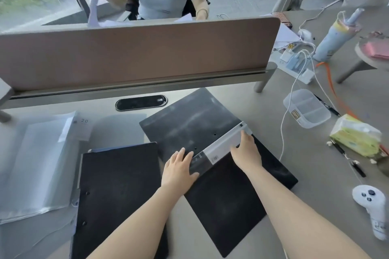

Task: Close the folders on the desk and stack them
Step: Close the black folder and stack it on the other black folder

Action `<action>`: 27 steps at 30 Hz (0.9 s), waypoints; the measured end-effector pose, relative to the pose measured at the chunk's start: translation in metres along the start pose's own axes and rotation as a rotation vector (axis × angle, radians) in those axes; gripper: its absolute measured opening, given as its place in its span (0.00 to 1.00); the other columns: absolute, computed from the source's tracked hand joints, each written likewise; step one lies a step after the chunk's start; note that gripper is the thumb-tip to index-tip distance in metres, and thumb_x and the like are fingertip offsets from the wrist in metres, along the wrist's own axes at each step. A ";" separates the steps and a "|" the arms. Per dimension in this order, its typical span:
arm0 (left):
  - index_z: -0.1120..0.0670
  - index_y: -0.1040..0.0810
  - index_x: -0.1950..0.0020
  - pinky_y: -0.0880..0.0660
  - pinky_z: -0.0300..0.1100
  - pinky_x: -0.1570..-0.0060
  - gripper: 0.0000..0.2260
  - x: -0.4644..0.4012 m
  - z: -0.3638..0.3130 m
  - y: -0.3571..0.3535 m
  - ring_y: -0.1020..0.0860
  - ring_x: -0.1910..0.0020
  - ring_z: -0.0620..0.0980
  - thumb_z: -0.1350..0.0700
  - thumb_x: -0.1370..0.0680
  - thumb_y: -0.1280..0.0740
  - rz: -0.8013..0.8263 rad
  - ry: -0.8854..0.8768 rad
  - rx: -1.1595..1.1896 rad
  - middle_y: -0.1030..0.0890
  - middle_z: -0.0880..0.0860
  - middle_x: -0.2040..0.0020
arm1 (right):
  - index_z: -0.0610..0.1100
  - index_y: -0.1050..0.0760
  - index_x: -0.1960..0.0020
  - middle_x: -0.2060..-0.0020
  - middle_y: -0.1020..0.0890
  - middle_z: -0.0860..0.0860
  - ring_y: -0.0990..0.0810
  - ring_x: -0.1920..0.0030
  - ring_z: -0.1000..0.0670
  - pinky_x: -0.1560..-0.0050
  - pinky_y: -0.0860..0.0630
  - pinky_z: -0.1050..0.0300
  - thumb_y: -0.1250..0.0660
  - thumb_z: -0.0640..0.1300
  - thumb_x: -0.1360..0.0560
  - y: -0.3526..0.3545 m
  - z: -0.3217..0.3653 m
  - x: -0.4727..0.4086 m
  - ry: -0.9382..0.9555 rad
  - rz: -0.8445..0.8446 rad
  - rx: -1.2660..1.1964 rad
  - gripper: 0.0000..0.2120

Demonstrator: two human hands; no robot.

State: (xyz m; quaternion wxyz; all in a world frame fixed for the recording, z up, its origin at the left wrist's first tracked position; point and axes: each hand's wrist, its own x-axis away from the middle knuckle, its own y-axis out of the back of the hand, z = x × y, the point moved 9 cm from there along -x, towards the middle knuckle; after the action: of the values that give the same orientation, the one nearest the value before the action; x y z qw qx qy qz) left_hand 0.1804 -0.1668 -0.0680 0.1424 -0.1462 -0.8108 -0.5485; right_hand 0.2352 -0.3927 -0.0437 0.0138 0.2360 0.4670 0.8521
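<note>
An open black folder (189, 124) lies spread at an angle in the middle of the grey desk (315, 174), with a pale grey spine strip (219, 149) across its centre. My left hand (179, 168) rests flat on the lower end of that strip, fingers spread. My right hand (246, 149) presses on the upper part of the strip with fingers curled over it. To the left, a closed black folder (117, 191) lies flat on a blue one whose edge just shows. A clear plastic folder (35, 162) with papers sits at the far left.
A brown desk divider (134, 52) runs across the back, with a person seated behind it. On the right are a clear plastic box (306, 109), a tissue pack (355, 134), a white controller (372, 202), pens, cables and a power strip (299, 67).
</note>
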 end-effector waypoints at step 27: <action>0.44 0.44 0.21 0.42 0.51 0.25 0.33 -0.014 -0.012 -0.006 0.48 0.21 0.57 0.41 0.23 0.35 -0.023 0.066 0.022 0.45 0.51 0.19 | 0.40 0.24 0.38 0.39 0.28 0.43 0.27 0.52 0.45 0.51 0.31 0.56 0.41 0.43 0.23 0.046 -0.010 -0.050 -0.078 -0.206 -0.328 0.17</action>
State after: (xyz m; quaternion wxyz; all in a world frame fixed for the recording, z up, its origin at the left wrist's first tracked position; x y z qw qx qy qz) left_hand 0.1919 -0.1816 -0.0741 0.1642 -0.1171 -0.8132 -0.5459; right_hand 0.2841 -0.4391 -0.0306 0.1576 0.2145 0.3429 0.9009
